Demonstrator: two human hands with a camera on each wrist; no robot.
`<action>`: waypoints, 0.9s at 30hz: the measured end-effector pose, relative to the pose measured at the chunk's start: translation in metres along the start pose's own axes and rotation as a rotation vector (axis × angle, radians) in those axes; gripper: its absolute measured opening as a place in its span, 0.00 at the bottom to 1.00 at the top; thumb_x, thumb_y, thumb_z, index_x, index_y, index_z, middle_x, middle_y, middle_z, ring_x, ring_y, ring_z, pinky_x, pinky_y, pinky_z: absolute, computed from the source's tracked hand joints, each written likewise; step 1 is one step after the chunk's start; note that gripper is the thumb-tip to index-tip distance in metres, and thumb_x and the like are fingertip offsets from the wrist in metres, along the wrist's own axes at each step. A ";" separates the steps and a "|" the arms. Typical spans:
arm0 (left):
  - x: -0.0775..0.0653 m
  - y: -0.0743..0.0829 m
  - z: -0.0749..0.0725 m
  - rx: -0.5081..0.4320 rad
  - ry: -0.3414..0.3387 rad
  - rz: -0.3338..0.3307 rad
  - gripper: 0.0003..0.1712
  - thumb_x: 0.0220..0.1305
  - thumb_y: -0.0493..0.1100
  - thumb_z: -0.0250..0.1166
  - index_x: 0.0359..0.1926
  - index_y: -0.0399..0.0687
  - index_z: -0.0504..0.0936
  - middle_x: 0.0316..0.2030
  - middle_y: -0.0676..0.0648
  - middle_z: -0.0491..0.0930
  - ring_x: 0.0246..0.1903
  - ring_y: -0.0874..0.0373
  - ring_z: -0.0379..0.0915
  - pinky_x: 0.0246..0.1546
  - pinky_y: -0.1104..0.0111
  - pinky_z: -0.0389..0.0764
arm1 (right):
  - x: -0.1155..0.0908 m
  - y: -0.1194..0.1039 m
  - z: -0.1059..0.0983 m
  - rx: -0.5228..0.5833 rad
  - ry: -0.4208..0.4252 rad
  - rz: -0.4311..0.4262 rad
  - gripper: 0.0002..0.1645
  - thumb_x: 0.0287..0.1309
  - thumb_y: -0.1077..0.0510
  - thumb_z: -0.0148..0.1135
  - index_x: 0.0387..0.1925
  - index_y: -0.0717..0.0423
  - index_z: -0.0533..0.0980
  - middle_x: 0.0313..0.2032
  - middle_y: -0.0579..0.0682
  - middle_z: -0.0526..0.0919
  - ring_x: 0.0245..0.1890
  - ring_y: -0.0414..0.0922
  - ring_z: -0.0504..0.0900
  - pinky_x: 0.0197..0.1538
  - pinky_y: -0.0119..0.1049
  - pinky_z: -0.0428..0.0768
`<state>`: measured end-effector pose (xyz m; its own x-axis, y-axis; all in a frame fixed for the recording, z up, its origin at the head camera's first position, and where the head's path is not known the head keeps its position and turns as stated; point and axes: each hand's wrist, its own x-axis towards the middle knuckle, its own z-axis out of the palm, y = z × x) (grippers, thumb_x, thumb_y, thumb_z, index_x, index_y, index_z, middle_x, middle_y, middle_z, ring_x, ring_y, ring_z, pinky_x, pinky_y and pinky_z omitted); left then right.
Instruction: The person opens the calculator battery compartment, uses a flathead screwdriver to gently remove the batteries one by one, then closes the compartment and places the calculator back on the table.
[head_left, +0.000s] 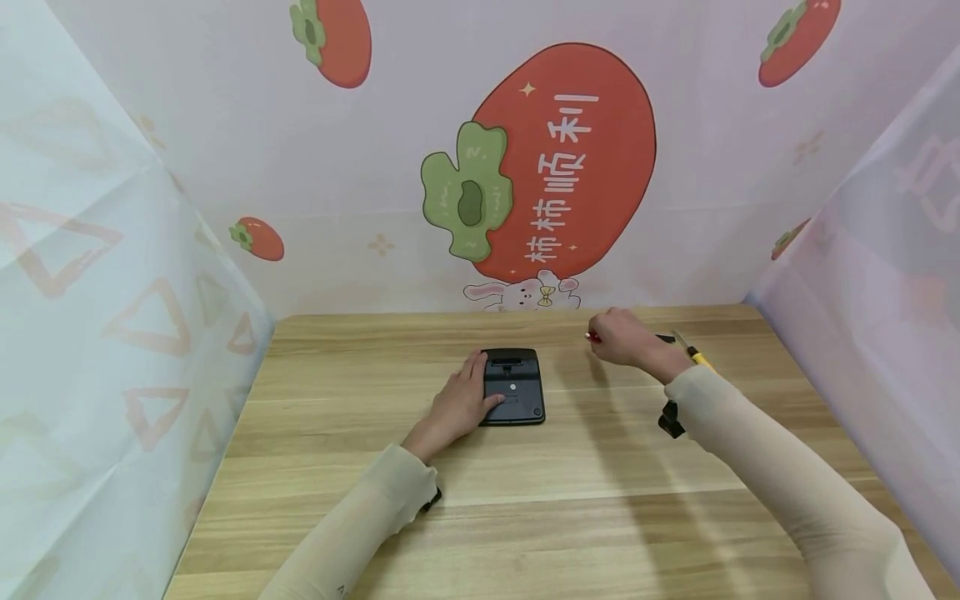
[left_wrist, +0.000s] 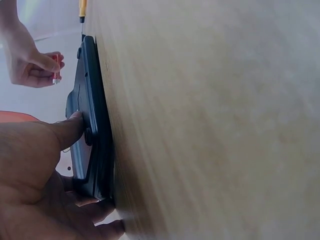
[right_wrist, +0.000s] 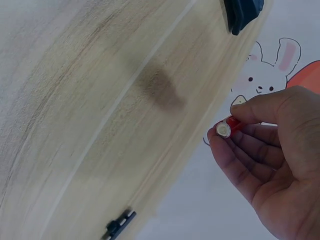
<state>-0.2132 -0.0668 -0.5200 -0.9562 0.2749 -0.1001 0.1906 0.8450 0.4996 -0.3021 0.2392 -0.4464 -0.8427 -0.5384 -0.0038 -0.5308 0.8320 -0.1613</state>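
A black calculator [head_left: 517, 398] lies face down on the table, its battery slot [head_left: 507, 363] uncovered near the far end. My left hand [head_left: 459, 400] grips its left side, with the thumb on the back, as the left wrist view shows, and the fingers along the edge. To the right and above the tabletop, my right hand [head_left: 621, 337] pinches a small red battery [right_wrist: 227, 127] between thumb and forefinger. The battery's flat silver end faces the camera in the right wrist view, while the other fingers curl loosely behind.
On the right of the wooden table [head_left: 480, 517] lies a screwdriver [head_left: 700, 358] with a yellow handle. A small black cover piece [head_left: 665, 338] lies by its tip, partly behind the right hand. A printed wall sheet [head_left: 397, 183] rises along the table's back edge.
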 end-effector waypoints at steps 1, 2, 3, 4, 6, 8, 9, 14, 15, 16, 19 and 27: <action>0.000 0.000 0.000 0.001 0.001 0.000 0.49 0.77 0.56 0.65 0.84 0.42 0.51 0.84 0.40 0.49 0.74 0.33 0.64 0.74 0.45 0.67 | -0.001 0.001 0.000 0.001 -0.001 0.003 0.19 0.60 0.69 0.62 0.17 0.53 0.71 0.17 0.42 0.62 0.20 0.41 0.58 0.27 0.37 0.60; 0.000 0.000 0.000 0.002 0.003 0.000 0.49 0.77 0.56 0.65 0.84 0.42 0.51 0.84 0.40 0.49 0.74 0.33 0.64 0.74 0.45 0.67 | -0.002 0.002 0.000 0.006 -0.004 0.006 0.19 0.60 0.69 0.62 0.17 0.53 0.71 0.17 0.43 0.63 0.20 0.41 0.58 0.27 0.37 0.60; 0.000 0.000 0.000 0.004 0.004 0.000 0.49 0.77 0.56 0.65 0.84 0.42 0.51 0.84 0.40 0.49 0.74 0.33 0.64 0.74 0.45 0.67 | -0.003 0.003 -0.001 0.008 -0.007 0.011 0.18 0.60 0.69 0.63 0.17 0.53 0.71 0.17 0.42 0.63 0.21 0.40 0.58 0.27 0.37 0.60; 0.000 0.000 0.000 0.004 0.005 0.001 0.49 0.77 0.56 0.65 0.84 0.42 0.51 0.84 0.40 0.49 0.74 0.33 0.64 0.75 0.46 0.66 | -0.005 0.004 -0.001 0.010 -0.010 0.014 0.19 0.61 0.69 0.62 0.17 0.53 0.71 0.17 0.43 0.62 0.20 0.40 0.58 0.27 0.37 0.60; 0.000 0.000 0.000 0.002 0.008 0.005 0.49 0.77 0.56 0.65 0.84 0.42 0.51 0.84 0.40 0.49 0.75 0.34 0.63 0.75 0.46 0.65 | -0.007 0.006 -0.001 0.015 -0.014 0.019 0.19 0.62 0.68 0.63 0.18 0.53 0.71 0.17 0.43 0.62 0.20 0.40 0.58 0.26 0.36 0.59; 0.000 0.000 0.000 0.001 0.009 0.007 0.49 0.77 0.56 0.65 0.84 0.41 0.51 0.84 0.39 0.50 0.75 0.35 0.63 0.77 0.46 0.63 | -0.010 0.009 -0.001 0.027 -0.015 0.022 0.20 0.63 0.68 0.62 0.17 0.52 0.70 0.17 0.42 0.61 0.20 0.40 0.57 0.26 0.36 0.59; 0.001 0.000 0.000 0.000 0.010 0.008 0.49 0.77 0.56 0.65 0.84 0.41 0.51 0.84 0.39 0.50 0.75 0.35 0.62 0.77 0.46 0.63 | -0.011 0.010 -0.001 0.029 -0.012 0.020 0.20 0.63 0.69 0.61 0.17 0.52 0.70 0.17 0.42 0.61 0.19 0.40 0.57 0.26 0.36 0.58; 0.000 0.000 0.000 -0.003 0.009 0.010 0.49 0.77 0.56 0.65 0.84 0.41 0.51 0.84 0.39 0.50 0.75 0.35 0.62 0.77 0.46 0.62 | -0.018 0.016 -0.002 0.034 -0.012 0.036 0.22 0.62 0.70 0.59 0.15 0.50 0.67 0.16 0.41 0.58 0.19 0.39 0.55 0.26 0.35 0.57; 0.000 0.000 0.000 -0.003 0.008 0.011 0.49 0.77 0.56 0.65 0.84 0.41 0.51 0.84 0.39 0.50 0.75 0.35 0.62 0.77 0.46 0.62 | -0.020 0.018 -0.002 0.030 -0.014 0.042 0.23 0.62 0.70 0.59 0.15 0.50 0.66 0.16 0.41 0.58 0.20 0.39 0.54 0.26 0.35 0.57; 0.000 0.000 0.000 -0.002 0.007 0.012 0.49 0.77 0.56 0.65 0.84 0.41 0.51 0.84 0.39 0.50 0.76 0.35 0.62 0.77 0.46 0.62 | -0.021 0.019 -0.002 0.030 -0.021 0.051 0.23 0.62 0.70 0.58 0.15 0.49 0.66 0.16 0.41 0.57 0.20 0.39 0.54 0.26 0.36 0.56; -0.001 0.000 -0.001 0.000 0.009 0.016 0.49 0.77 0.56 0.65 0.84 0.40 0.51 0.83 0.38 0.50 0.76 0.36 0.61 0.77 0.46 0.62 | -0.024 0.024 -0.001 0.027 -0.025 0.063 0.22 0.61 0.70 0.59 0.15 0.49 0.66 0.17 0.41 0.57 0.20 0.39 0.53 0.26 0.36 0.56; 0.001 -0.001 0.001 0.006 0.010 0.023 0.49 0.77 0.55 0.65 0.84 0.39 0.52 0.83 0.38 0.51 0.78 0.39 0.59 0.77 0.47 0.62 | -0.032 0.036 -0.001 0.038 -0.022 0.088 0.25 0.61 0.70 0.58 0.15 0.47 0.61 0.17 0.41 0.54 0.20 0.39 0.51 0.26 0.36 0.56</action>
<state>-0.2142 -0.0670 -0.5218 -0.9538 0.2895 -0.0798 0.2139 0.8414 0.4963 -0.2943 0.2868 -0.4515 -0.8836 -0.4664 -0.0411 -0.4505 0.8708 -0.1967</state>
